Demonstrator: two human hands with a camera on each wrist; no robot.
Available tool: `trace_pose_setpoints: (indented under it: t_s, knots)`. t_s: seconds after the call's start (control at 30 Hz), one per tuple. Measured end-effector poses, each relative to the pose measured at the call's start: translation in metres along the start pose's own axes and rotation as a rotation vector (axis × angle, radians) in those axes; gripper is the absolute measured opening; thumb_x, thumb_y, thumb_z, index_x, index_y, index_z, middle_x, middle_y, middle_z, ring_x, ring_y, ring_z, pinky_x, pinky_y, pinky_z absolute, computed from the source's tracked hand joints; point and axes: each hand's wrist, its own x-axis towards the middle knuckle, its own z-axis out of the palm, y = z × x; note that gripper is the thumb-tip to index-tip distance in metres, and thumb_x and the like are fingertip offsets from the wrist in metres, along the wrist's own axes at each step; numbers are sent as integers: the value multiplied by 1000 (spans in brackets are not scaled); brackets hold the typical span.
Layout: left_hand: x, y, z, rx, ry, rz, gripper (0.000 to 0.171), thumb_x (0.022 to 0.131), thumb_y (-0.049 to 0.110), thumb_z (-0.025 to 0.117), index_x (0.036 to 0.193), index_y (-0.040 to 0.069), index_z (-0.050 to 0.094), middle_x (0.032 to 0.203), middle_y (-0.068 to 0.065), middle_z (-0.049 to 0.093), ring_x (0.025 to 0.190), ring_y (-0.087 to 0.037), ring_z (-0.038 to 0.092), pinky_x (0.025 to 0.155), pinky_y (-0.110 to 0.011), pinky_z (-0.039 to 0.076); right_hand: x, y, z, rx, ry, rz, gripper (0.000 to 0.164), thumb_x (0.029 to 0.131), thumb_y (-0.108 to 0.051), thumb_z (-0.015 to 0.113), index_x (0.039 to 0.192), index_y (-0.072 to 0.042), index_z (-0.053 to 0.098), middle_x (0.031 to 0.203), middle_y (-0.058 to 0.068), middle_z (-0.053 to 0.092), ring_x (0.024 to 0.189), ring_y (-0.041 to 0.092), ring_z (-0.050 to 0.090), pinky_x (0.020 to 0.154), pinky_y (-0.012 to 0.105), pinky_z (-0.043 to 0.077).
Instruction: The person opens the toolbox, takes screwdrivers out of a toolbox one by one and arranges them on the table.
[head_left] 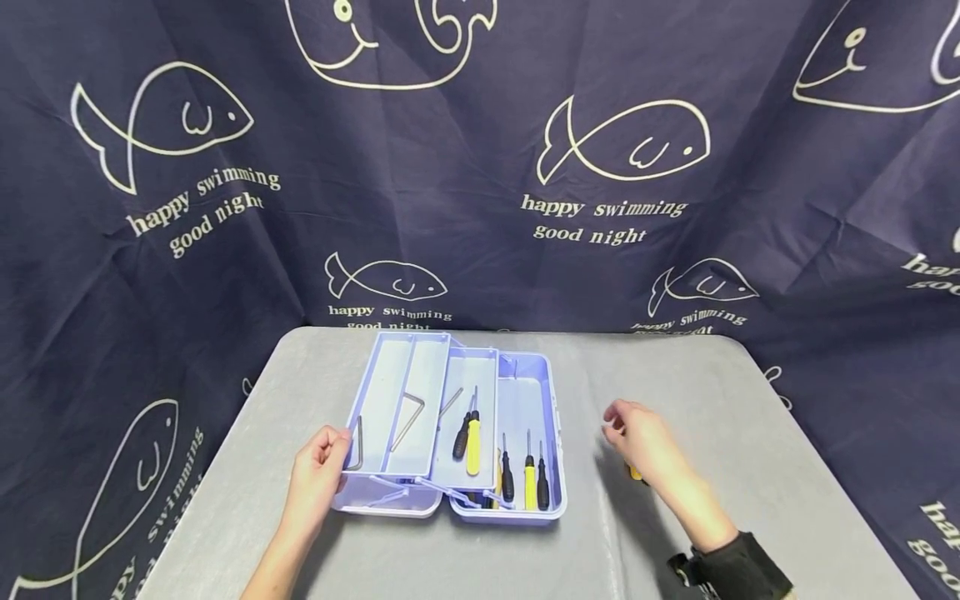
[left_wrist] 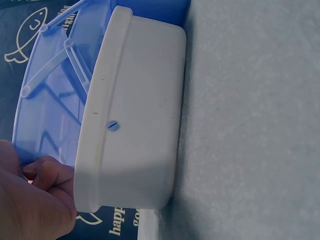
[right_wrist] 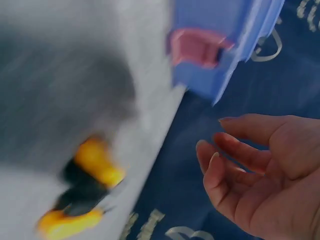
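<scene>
A lilac cantilever toolbox (head_left: 557, 400) stands unfolded on the table. My left hand (head_left: 321, 458) pinches the left rim of its upper tray (head_left: 390, 367); the left wrist view shows those fingers (left_wrist: 52, 175) curled at the tray edge. Hex keys (head_left: 408, 421) lie in the trays. A yellow screwdriver (head_left: 473, 446) and a black one (head_left: 462, 437) are in the middle tray, and several more screwdrivers (head_left: 530, 483) lie in the bottom compartment. Right of the box, my right hand (head_left: 641, 433) hangs above the table, fingers loosely bent, holding nothing.
Below the right forearm lies a yellow and black object (right_wrist: 82, 187), blurred in the right wrist view and mostly covered in the head view. A pink latch (right_wrist: 197, 47) sits on the toolbox side. Behind the grey table (head_left: 600, 367) hangs a dark blue fish-print cloth (head_left: 480, 208).
</scene>
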Motion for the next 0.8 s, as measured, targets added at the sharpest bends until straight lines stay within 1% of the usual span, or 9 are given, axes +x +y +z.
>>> trace_pose_setpoints:
  t_s: [0.1, 0.2, 0.33, 0.43, 0.57, 0.67, 0.8]
  knots:
    - [-1, -1, -1, -3, -1, 3, 29, 106, 9, 54, 81, -5, 50, 53, 8, 37, 44, -4, 36, 40, -21, 32, 10, -26, 5, 58, -29, -18, 8, 90, -3, 73, 95, -4, 66, 80, 6, 71, 72, 21, 67, 70, 42, 58]
    - [-1, -1, -2, 2, -5, 3, 28, 106, 7, 54, 81, -5, 50, 53, 8, 37, 44, -5, 36, 40, -21, 32, 19, -49, 11, 91, -64, -49, 8, 91, -3, 73, 96, -5, 66, 80, 5, 71, 71, 17, 66, 67, 37, 58]
    - [-1, -1, -1, 6, -10, -3, 28, 106, 9, 55, 82, -5, 51, 53, 9, 37, 44, -5, 36, 42, -19, 33, 30, -78, 18, 118, -69, -144, 9, 90, -2, 74, 93, -6, 66, 80, 6, 72, 71, 17, 66, 64, 32, 56]
    - [0, -1, 0, 5, -10, -17, 27, 106, 9, 54, 83, -5, 52, 53, 8, 37, 45, -4, 36, 43, -18, 34, 36, -94, 24, 126, -79, -237, 8, 91, -2, 73, 93, -6, 67, 80, 5, 71, 71, 16, 65, 63, 28, 54]
    - [0, -2, 0, 3, -4, -28, 26, 105, 8, 54, 83, -5, 52, 54, 8, 37, 46, -5, 37, 43, -18, 35, 39, -115, 32, 164, -153, -348, 5, 93, -3, 72, 97, -5, 69, 83, 3, 71, 73, 13, 64, 64, 23, 52]
    - [1, -2, 0, 0, -3, -19, 28, 106, 9, 54, 83, -6, 51, 54, 8, 37, 46, -5, 37, 43, -19, 35, 41, -129, 38, 180, -198, -400, 4, 94, -2, 71, 98, -3, 71, 84, 3, 71, 72, 13, 62, 65, 24, 52]
    - [1, -2, 0, 0, 0, -15, 30, 107, 11, 54, 82, -5, 50, 54, 9, 37, 46, -4, 36, 43, -19, 35, 44, -142, 49, 139, -234, -428, 4, 94, -1, 71, 93, -4, 72, 81, 2, 69, 71, 13, 58, 67, 26, 51]
